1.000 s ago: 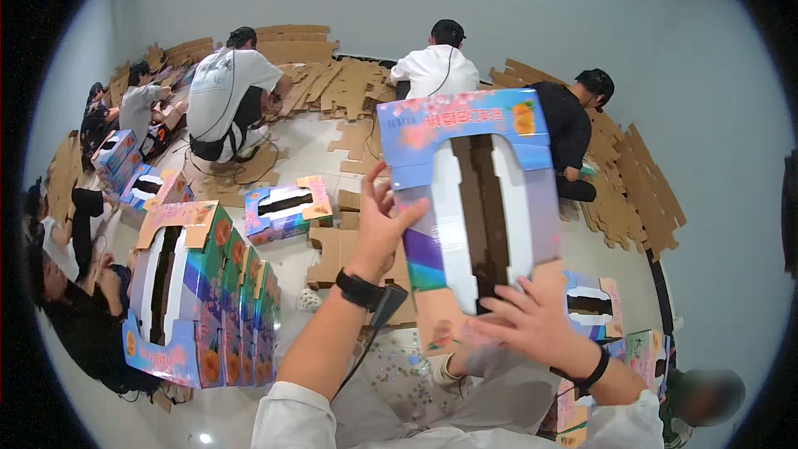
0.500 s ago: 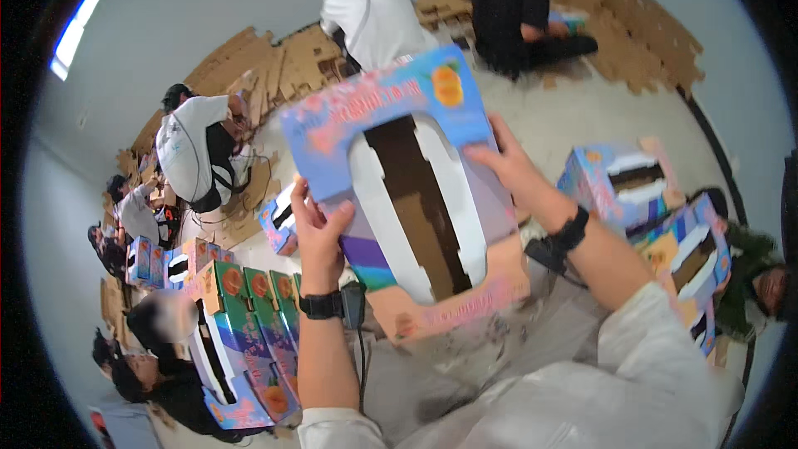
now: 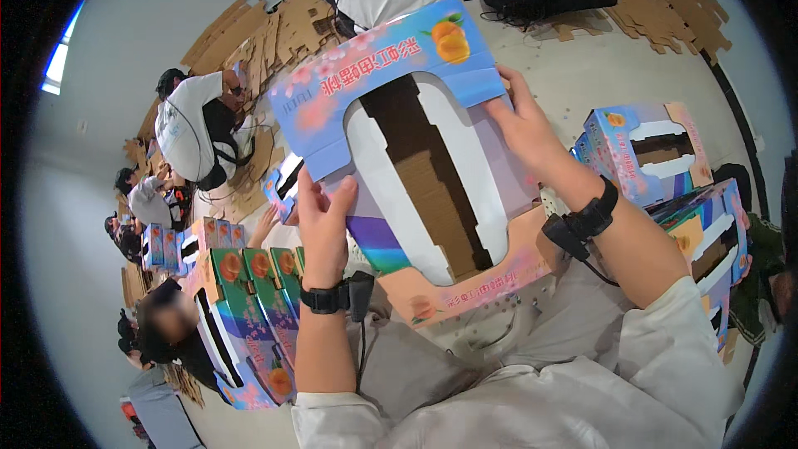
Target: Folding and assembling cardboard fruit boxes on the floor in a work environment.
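A colourful cardboard fruit box (image 3: 378,62), printed with blossoms and orange fruit, is raised in front of me between both hands. White flaps edge the long slot in its face, and bare brown cardboard shows inside. My left hand (image 3: 324,229) grips its left side, thumb on the face and fingers behind the edge. On the opposite side my right hand (image 3: 524,129) clasps the box near the blue end, its fingers at the edge and partly hidden. Each wrist wears a black strap with a small device and a cable.
Several finished-looking boxes (image 3: 249,316) stand in a row at left, beside a person in black. More boxes (image 3: 636,154) are stacked at right. Flattened cardboard (image 3: 283,33) lies along the walls, where other people sit. A small box (image 3: 283,185) stands beyond my left hand.
The held box stays in both hands and appears slightly higher and further right. The view has shifted, and another person's hand now shows near the left row of boxes.
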